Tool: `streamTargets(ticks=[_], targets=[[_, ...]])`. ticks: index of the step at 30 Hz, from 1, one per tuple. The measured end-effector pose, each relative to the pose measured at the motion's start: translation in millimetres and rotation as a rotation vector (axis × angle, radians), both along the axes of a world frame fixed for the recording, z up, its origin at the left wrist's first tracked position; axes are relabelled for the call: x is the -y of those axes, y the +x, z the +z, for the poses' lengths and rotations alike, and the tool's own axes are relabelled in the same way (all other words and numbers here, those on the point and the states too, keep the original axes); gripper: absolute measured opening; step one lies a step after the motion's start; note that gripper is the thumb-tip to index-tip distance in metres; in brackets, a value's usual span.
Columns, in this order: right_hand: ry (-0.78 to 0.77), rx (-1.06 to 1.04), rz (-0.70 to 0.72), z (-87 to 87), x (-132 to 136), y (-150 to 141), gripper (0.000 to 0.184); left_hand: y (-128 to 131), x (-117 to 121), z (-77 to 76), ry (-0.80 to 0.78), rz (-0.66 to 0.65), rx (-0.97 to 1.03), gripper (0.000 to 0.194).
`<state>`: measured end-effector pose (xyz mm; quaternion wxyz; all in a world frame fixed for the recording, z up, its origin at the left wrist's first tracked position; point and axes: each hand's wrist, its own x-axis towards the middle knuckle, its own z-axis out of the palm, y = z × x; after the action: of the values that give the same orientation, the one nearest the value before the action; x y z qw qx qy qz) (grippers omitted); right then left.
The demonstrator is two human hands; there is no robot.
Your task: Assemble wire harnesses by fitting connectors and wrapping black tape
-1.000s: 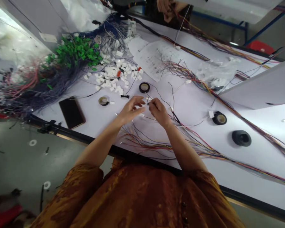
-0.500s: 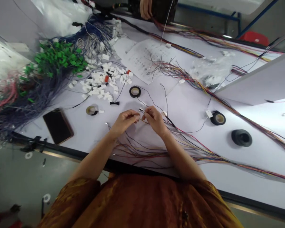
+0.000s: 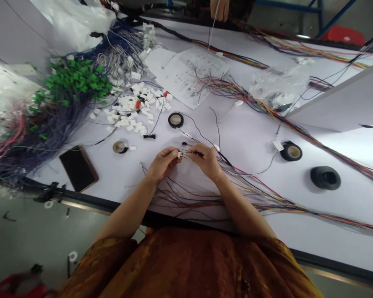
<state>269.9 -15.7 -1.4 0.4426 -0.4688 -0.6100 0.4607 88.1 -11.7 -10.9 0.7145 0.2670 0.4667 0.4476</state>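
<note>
My left hand (image 3: pixel 162 164) is closed in a pinch on a small white connector (image 3: pixel 179 154) just above the white table (image 3: pixel 245 136). My right hand (image 3: pixel 206 159) is closed on a thin wire (image 3: pixel 192 152) whose tip meets the connector. Both hands sit close together over a spread of coloured wires (image 3: pixel 199 194) that fan out towards the table's front edge. A short black piece (image 3: pixel 184 143) lies just beyond my fingers.
A pile of white connectors (image 3: pixel 133 109) and green-tagged wires (image 3: pixel 74 80) lie at the left. A phone (image 3: pixel 78 167), black tape rolls (image 3: pixel 175 120) (image 3: pixel 291 151) (image 3: pixel 325 178), a printed sheet (image 3: pixel 189 76) and a plastic bag (image 3: pixel 279 87) lie around. Another person's hand (image 3: pixel 220 9) works at the far edge.
My left hand went from open fingers to a pinch on the white connector. Both hands drew closer together and nearer to me. The other person's hand at the far edge shifted right.
</note>
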Motion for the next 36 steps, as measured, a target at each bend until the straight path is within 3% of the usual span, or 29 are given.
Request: streamTargets(ticks=[8, 17, 28, 36], targets=[[-0.006, 0.005, 0.031, -0.8, 0.8, 2.1, 0.009, 2.8, 1.4, 2.8, -0.055, 0.017, 0.041, 0.037], [-0.045, 0.014, 0.077, 4.5, 3.0, 1.6, 0.010, 0.8, 4.4, -1.0, 0.029, 0.028, -0.019, 0.029], [-0.075, 0.103, 0.130, -1.7, 2.3, 3.5, 0.010, 1.9, 8.8, 13.8, 0.217, -0.059, -0.393, 0.017], [-0.084, 0.040, 0.185, 2.6, 4.6, 4.9, 0.009, -0.9, 7.5, 4.5, 0.027, -0.064, -0.194, 0.028]])
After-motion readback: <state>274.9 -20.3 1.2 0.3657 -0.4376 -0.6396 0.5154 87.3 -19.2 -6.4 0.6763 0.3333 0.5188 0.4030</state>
